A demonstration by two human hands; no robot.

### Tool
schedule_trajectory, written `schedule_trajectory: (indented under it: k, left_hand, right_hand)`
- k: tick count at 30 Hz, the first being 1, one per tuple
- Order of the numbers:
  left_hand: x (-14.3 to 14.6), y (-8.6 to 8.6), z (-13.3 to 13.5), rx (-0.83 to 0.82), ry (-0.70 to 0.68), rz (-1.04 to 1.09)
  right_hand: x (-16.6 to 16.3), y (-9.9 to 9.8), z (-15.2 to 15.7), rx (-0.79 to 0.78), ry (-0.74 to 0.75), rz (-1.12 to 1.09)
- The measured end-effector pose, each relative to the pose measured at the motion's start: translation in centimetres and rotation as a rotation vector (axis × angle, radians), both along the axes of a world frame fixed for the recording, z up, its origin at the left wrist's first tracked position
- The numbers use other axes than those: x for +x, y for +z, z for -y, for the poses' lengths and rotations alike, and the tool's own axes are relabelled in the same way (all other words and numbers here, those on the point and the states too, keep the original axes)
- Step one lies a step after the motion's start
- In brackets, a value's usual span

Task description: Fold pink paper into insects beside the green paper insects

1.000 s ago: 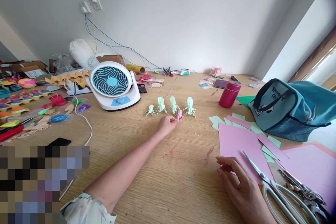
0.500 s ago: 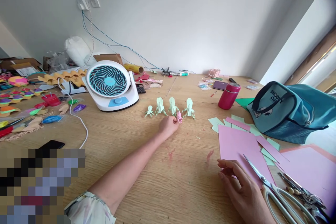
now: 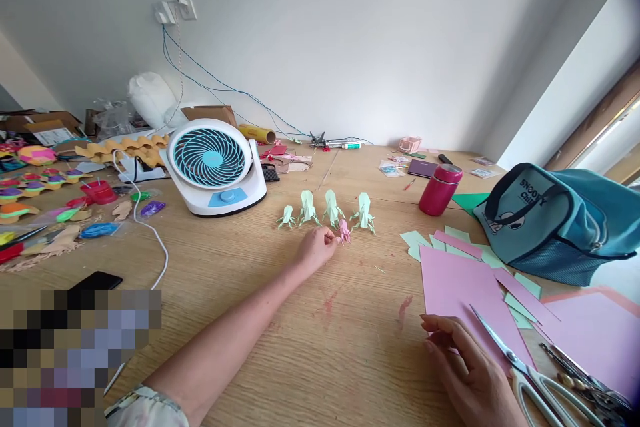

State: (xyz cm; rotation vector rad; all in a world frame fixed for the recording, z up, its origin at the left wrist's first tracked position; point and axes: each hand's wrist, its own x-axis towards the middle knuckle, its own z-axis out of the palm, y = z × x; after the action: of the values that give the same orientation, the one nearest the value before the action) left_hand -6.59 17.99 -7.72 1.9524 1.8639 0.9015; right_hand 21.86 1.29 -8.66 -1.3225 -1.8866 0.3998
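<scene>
My left hand (image 3: 318, 248) reaches out over the middle of the table, thumb and forefinger pinched at the left edge of a small pink origami insect (image 3: 345, 230). The pink insect stands in front of a row of pale green origami insects (image 3: 331, 208), the leftmost of them (image 3: 286, 217) smaller than the others. At the lower right, my right hand (image 3: 467, 363) rests loosely curled with fingers apart and nothing in it. It lies over the near left edge of a pink paper sheet (image 3: 465, 280). Open scissors (image 3: 517, 360) lie right beside it.
A white fan (image 3: 215, 163) stands at the back left, its cable on the table. Green paper scraps (image 3: 417, 243), a red flask (image 3: 440, 190) and a blue bag (image 3: 555, 220) are on the right. Metal tools (image 3: 590, 380) lie lower right; craft supplies (image 3: 100, 192) crowd the left.
My left hand has drawn slightly back and left relative to the pink insect, which now shows more fully. The whole view has shifted a little. My right hand stays by the scissors.
</scene>
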Motion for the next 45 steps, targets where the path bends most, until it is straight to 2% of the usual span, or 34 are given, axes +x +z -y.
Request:
schedule_trajectory:
  k: [9, 14, 21, 29, 33, 39, 45]
  left_hand:
    - [1.3, 0.2, 0.3, 0.009, 0.077, -0.036]
    - [1.5, 0.0, 0.1, 0.001, 0.076, -0.046]
    - [1.0, -0.4, 0.1, 0.061, 0.053, -0.014]
    - [-0.7, -1.1, 0.4, 0.152, -0.003, 0.122]
    - [-0.4, -1.2, 2.5, 0.179, -0.018, 0.193]
    - [1.8, -0.8, 7.5, 0.158, -0.046, 0.264]
    - [3.8, -0.5, 12.7, 0.093, -0.216, 0.280]
  right_hand:
    - [0.3, -0.1, -0.3, -0.007, -0.016, 0.017]
    - [0.4, -0.1, -0.6, 0.002, -0.015, 0.014]
    - [0.5, -0.3, -0.7, 0.009, -0.011, 0.006]
    - [0.5, -0.3, -0.5, -0.057, -0.029, -0.051]
    - [0.5, -0.4, -0.3, -0.065, -0.034, -0.080]
    - [0.9, -0.6, -0.5, -0.114, -0.026, -0.092]
    - [1.5, -1.0, -0.8, -0.181, -0.010, -0.133]
